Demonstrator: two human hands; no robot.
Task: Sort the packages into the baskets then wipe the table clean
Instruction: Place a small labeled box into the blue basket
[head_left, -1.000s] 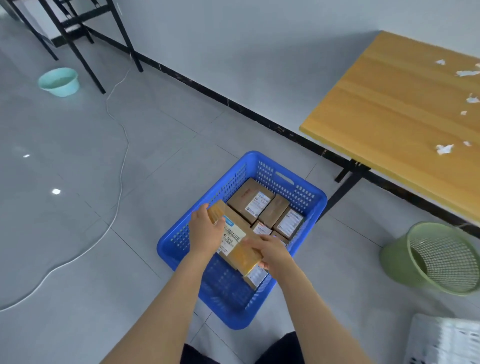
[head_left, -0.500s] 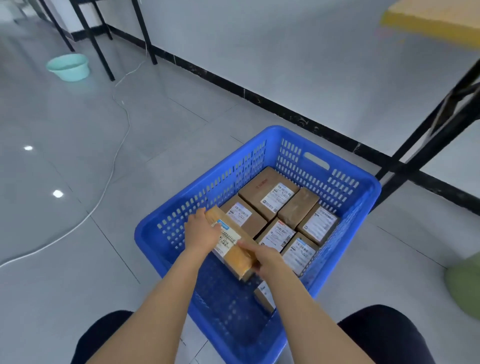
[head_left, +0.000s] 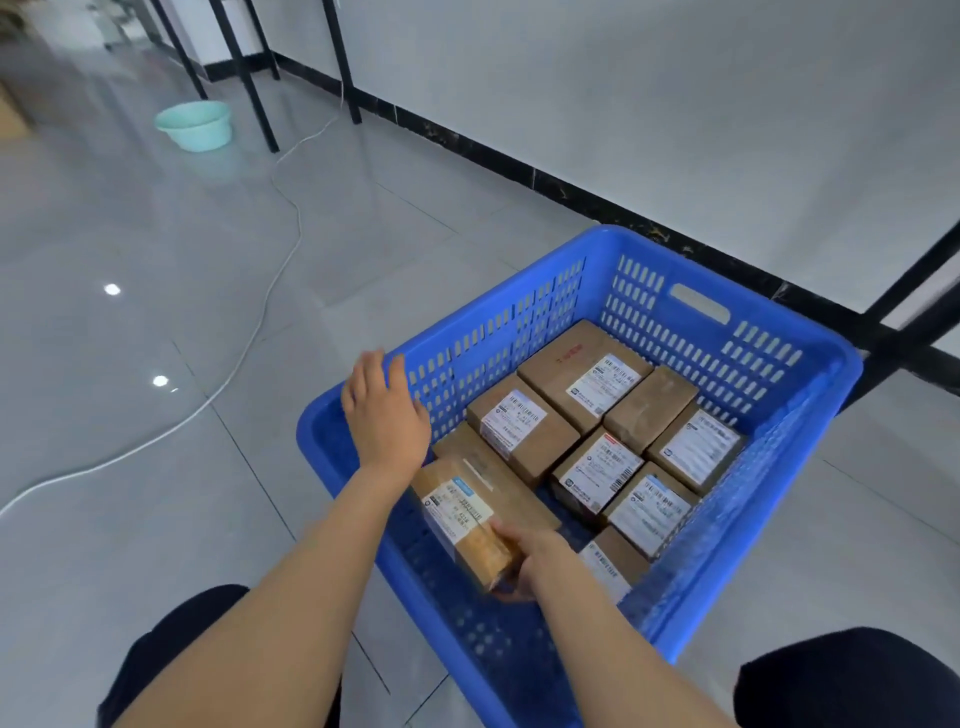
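A blue slotted basket (head_left: 691, 306) stands on the grey tile floor and holds several brown cardboard packages with white labels. A long brown package (head_left: 467, 519) lies tilted at the basket's near left side. My right hand (head_left: 540, 561) grips its near end, fingers curled round it. My left hand (head_left: 382, 410) is off the package, fingers straight, hovering over the basket's left rim. More labelled packages (head_left: 597, 384) fill the far and right parts of the basket.
A mint green basin (head_left: 193, 124) sits on the floor at the far left beside black frame legs (head_left: 249, 83). A white cable (head_left: 260, 322) trails over the tiles. A black table leg (head_left: 914, 291) stands at the right by the wall. My dark-clothed knees flank the basket.
The camera came lower and closer to the basket. My left hand let go of the long package and lifted left. The package went down into the basket under my right hand.
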